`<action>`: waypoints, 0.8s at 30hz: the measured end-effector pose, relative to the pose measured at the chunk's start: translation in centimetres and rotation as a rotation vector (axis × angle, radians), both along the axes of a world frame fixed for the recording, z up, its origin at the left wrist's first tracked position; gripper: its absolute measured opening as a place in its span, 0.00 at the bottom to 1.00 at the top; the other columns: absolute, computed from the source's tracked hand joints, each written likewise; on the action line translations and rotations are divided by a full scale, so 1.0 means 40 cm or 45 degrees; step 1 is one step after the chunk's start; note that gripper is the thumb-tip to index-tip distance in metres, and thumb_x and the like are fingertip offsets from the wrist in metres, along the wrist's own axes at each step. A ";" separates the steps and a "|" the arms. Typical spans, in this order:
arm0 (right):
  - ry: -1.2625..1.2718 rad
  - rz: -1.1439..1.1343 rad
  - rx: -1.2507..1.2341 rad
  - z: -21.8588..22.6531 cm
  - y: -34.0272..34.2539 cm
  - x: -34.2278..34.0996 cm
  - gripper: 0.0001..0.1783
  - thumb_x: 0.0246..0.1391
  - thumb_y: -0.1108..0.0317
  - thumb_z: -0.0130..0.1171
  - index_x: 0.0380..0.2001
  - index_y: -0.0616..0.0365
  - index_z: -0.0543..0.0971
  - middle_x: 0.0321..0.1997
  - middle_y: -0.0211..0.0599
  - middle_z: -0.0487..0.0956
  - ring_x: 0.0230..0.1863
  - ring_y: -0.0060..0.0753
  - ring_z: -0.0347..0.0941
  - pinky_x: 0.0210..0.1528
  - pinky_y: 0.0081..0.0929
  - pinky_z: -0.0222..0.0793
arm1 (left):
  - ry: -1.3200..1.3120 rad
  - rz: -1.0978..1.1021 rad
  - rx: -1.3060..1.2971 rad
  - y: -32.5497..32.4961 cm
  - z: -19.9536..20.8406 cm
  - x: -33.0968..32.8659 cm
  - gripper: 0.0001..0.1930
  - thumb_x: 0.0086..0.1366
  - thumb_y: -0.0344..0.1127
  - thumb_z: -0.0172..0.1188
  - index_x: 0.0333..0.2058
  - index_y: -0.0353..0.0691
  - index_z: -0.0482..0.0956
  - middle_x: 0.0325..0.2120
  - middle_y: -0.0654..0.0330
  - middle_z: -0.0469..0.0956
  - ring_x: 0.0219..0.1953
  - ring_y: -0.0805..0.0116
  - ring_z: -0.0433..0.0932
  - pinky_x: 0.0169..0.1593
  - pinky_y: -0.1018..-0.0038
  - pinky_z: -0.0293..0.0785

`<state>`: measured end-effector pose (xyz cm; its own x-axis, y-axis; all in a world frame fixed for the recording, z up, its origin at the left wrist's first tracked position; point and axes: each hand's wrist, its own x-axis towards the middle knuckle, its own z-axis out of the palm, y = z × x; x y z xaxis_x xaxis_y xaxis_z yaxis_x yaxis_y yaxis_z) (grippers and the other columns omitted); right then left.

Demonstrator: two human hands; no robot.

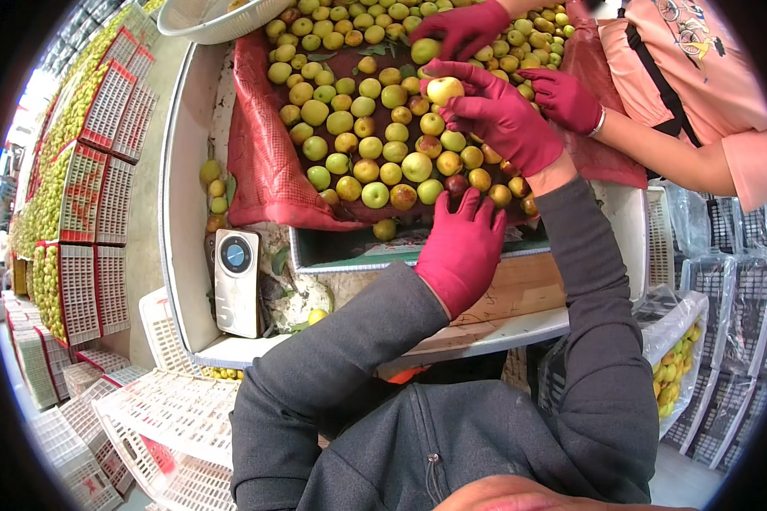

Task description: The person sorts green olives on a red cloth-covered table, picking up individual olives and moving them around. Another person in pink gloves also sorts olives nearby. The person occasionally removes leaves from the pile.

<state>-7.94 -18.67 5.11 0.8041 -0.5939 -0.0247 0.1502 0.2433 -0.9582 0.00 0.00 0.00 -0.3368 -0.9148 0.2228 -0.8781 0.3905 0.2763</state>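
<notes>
Red-gloved, my right hand (507, 123) reaches over the heap and pinches a pale yellow jujube (444, 90) between thumb and fingers. Green, yellow and brownish jujubes (417, 167) lie spread beneath it on a red cloth (260, 162). My left hand (462, 251), in a matching glove, rests at the near edge of the fruit, palm down with fingers extended and slightly apart. Its fingertips are beside a dark red jujube (457, 186); nothing shows in its grip, though the palm side is hidden.
Across from me, a co-worker's gloved hand (462, 32) touches a green jujube; their other hand (562, 100) rests at the right. A phone (237, 281) lies in the tray's left corner. A white basket (217, 24) stands far left. Crates (175, 413) are stacked around the table.
</notes>
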 end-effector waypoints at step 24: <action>-0.045 -0.641 -1.467 -0.094 0.047 0.495 0.13 0.60 0.75 0.66 0.48 0.57 0.85 0.45 0.41 0.86 0.47 0.38 0.84 0.49 0.29 0.80 | 0.279 -0.054 -0.039 -0.020 -0.047 -0.013 0.27 0.71 0.42 0.55 0.66 0.41 0.71 0.66 0.48 0.71 0.70 0.44 0.66 0.76 0.51 0.50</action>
<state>11.87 -16.80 1.37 0.4721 -0.4964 0.7285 0.0132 -0.8223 -0.5689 -0.53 -0.79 -1.89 -0.3151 -0.8928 0.3219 -0.7813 0.4366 0.4460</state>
